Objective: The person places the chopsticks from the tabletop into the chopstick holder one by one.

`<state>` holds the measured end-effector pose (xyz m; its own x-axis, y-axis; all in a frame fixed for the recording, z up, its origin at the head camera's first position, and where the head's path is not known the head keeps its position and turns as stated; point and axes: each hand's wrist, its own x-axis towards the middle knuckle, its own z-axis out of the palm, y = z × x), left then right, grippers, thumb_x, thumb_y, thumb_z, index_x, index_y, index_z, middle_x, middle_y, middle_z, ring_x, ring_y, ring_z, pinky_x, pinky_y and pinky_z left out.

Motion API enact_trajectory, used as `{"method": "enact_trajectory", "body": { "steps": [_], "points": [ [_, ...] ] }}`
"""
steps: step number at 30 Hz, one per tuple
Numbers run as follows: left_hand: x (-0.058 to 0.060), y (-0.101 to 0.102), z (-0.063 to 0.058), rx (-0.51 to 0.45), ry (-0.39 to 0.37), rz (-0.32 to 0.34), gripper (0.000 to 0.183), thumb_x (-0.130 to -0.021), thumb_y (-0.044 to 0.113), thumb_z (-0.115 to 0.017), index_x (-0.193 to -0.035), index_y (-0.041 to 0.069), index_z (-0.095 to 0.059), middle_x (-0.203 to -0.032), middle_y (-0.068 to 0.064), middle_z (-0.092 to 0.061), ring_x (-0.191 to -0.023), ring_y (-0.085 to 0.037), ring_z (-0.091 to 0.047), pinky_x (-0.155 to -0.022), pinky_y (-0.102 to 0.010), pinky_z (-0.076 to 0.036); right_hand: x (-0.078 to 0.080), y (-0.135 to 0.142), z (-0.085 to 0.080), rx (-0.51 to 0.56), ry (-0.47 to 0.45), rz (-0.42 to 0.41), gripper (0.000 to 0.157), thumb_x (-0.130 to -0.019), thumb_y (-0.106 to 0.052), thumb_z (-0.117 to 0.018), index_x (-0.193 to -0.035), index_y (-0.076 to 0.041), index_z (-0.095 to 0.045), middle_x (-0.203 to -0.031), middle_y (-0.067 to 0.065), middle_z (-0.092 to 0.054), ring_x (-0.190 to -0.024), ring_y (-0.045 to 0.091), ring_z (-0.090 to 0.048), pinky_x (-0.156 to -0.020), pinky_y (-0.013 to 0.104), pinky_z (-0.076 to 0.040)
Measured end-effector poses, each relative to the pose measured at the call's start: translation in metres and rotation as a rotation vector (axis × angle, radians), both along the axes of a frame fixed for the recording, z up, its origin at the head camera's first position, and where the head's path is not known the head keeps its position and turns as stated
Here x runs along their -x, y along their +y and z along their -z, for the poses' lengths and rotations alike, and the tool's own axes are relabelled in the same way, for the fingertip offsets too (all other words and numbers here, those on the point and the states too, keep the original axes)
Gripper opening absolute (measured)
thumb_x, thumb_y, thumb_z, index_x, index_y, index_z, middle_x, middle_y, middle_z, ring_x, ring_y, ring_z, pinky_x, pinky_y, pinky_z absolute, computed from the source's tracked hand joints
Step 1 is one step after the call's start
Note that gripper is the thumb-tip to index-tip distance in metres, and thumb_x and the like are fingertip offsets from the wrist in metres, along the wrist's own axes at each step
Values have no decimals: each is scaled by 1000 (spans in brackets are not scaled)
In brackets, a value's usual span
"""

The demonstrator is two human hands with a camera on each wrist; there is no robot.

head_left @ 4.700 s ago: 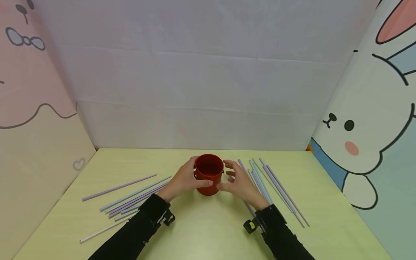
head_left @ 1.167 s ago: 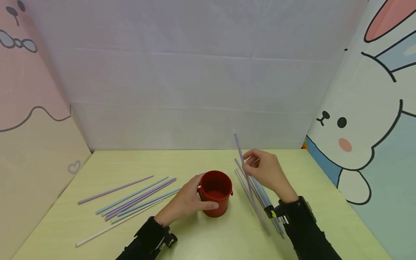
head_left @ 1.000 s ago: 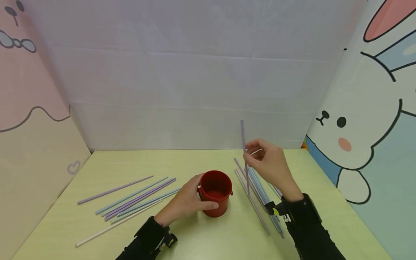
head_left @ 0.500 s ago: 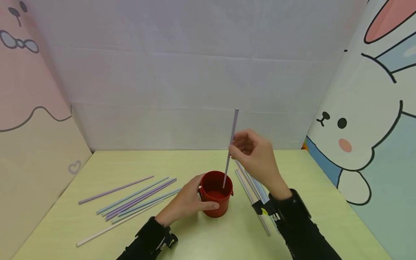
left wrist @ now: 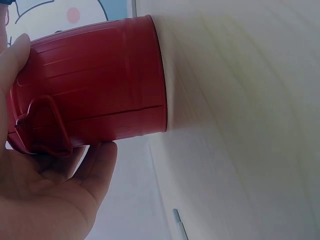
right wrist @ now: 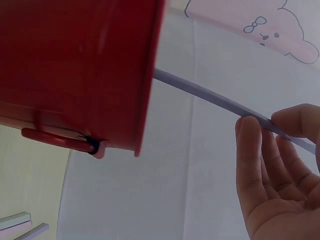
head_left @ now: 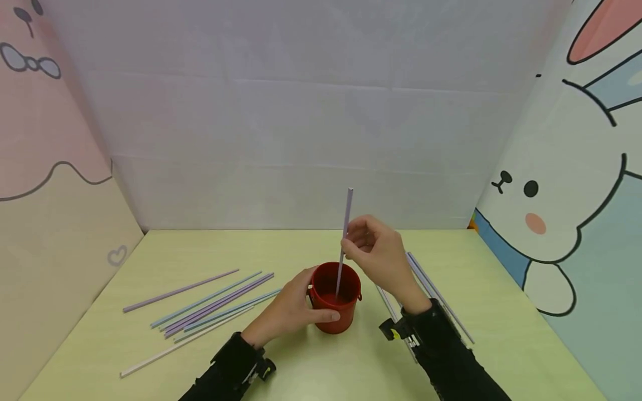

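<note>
A small red pail [head_left: 346, 318] with side loops stands upright on the table in the head view. My left hand [head_left: 288, 309] grips its left side, thumb across the front; the left wrist view shows fingers around the pail wall [left wrist: 100, 75]. Between thumb and fingertips, my right hand [head_left: 382, 257] pinches a thin purple stick [head_left: 348, 214] above the pail. The stick's lower end is inside the pail's mouth, leaning slightly. In the right wrist view the stick [right wrist: 200, 92] passes behind the pail's rim, where its end is hidden.
Several purple, blue and white sticks [head_left: 215, 309] lie fanned out on the table's left. More sticks [head_left: 438, 295] lie on the right, partly hidden under my right forearm. A pale wall [head_left: 301, 139] rises behind the table [head_left: 301, 379].
The pail came nearer, held by the left hand alone. The right hand picked a purple stick from the right-hand group, raised it upright, moved left over the pail and lowered it in.
</note>
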<state>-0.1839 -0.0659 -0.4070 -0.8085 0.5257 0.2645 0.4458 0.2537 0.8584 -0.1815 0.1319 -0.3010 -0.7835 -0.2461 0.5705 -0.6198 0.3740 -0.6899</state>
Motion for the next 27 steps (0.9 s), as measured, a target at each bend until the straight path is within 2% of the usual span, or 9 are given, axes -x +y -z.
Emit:
{"method": "enact_trajectory", "body": {
  "steps": [6, 8, 15, 18, 22, 27],
  "points": [
    [16, -1, 31, 11, 26, -6, 76, -74, 41, -81, -137, 25, -42, -128, 10, -50, -116, -14, -46, -89, -37, -49, 23, 5, 37, -39, 9, 36, 17, -87, -12, -70, -102, -13, -61, -85, -1, -64, -72, 10, -62, -65, 28, -56],
    [14, -1, 29, 9, 24, -4, 76, -75, 38, -82, -137, 24, -41, -129, 10, -50, -117, -15, -47, -88, -36, -50, 27, 5, 45, -49, 7, 50, 17, -87, -14, -70, -102, -15, -61, -85, -3, -64, -72, 8, -61, -65, 27, -56],
    [-2, 0, 5, -12, -11, -6, 73, -76, 26, -82, -136, 17, -42, -128, 3, -51, -116, -22, -49, -89, -38, -49, 28, 1, 58, -61, -26, 57, 18, -86, -13, -70, -101, -16, -61, -85, -3, -63, -71, 9, -61, -64, 27, -56],
    [-4, 0, 3, -2, -13, -8, 73, -77, 25, -82, -137, 15, -41, -129, 1, -51, -116, -22, -49, -90, -36, -49, 29, -1, 63, -68, -32, 54, 18, -86, -12, -71, -101, -16, -61, -84, -3, -63, -71, 9, -61, -63, 27, -56],
    [-2, 0, 8, -5, -10, -3, 74, -77, 26, -82, -138, 18, -41, -129, 1, -51, -115, -18, -49, -90, -37, -49, 29, -3, 67, -63, -40, 48, 19, -85, -11, -71, -100, -15, -61, -83, -2, -63, -70, 9, -61, -63, 26, -56],
    [8, -1, 25, 20, 8, -15, 76, -75, 38, -81, -138, 30, -39, -128, 11, -50, -114, -10, -48, -89, -34, -49, 30, -6, 69, -67, -38, 28, 20, -85, -11, -71, -102, -13, -61, -84, -2, -63, -71, 9, -62, -64, 25, -56]
  ]
}}
